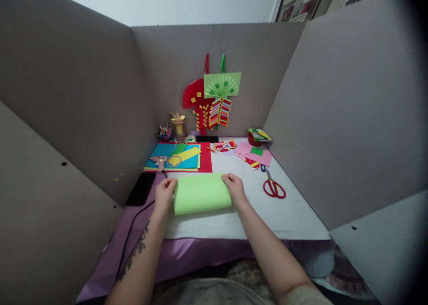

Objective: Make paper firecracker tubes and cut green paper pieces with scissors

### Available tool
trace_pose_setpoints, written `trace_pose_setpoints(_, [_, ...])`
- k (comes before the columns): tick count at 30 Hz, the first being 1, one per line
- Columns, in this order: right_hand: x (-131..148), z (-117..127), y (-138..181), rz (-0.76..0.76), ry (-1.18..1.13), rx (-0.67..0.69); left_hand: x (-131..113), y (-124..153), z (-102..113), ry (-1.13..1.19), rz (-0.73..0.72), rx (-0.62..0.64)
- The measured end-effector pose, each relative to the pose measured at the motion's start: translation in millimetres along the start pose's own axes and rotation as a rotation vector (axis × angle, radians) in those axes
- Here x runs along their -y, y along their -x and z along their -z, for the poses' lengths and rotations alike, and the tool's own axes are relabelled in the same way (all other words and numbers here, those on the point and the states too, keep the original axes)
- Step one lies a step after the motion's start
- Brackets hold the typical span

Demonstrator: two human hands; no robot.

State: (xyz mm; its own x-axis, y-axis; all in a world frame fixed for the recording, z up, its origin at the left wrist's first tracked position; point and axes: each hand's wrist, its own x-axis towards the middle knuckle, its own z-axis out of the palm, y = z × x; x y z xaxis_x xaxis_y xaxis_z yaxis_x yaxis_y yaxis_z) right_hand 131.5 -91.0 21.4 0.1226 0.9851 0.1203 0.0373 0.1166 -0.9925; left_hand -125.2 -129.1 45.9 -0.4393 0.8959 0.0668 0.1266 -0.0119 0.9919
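Observation:
A light green sheet of paper point(203, 194) is held between my two hands, bent over so its near side curves down above the white work surface point(207, 227). My left hand point(165, 191) pinches its left edge near the upper corner. At the upper right corner, my right hand point(235, 189) grips the sheet between thumb and fingers. Red-handled scissors point(274, 188) lie to the right of my right hand, blades pointing away. Beyond my left hand a pink hot glue gun point(161, 161) rests by the coloured papers, its black cord running down past my left wrist.
A black phone point(141, 189) lies at the left. Blue, yellow and red sheets point(206, 158) are stacked at the back left. Small paper rolls point(224, 145), pink paper point(265, 157) and a red bowl point(254, 139) are farther back. Paper fan decorations point(221, 85) hang on the grey back panel.

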Motion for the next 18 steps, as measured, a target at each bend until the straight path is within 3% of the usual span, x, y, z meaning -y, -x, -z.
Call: trace_pose_setpoints(18, [11,8,18,-0.010,-0.077,-0.058,-15,26,5,-0.063,-0.061,-0.054])
